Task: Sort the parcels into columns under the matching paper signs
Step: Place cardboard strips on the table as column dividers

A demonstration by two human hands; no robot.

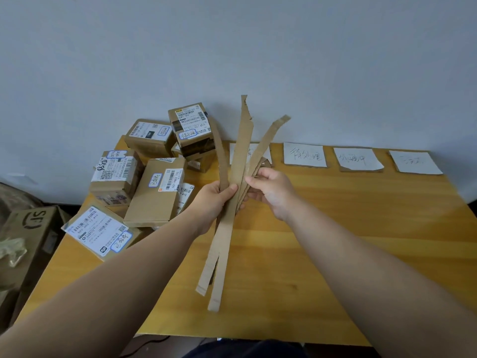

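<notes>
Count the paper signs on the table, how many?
4, in a row along the table's far edge: leftmost sign partly behind the cardboard strips, then second sign, third sign and rightmost sign. The parcels might hide more.

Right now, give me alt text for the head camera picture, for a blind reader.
A left hand and a right hand grip a fan of long cardboard strips above a table. Parcels are piled at its left end; four paper signs lie along its far edge.
</notes>
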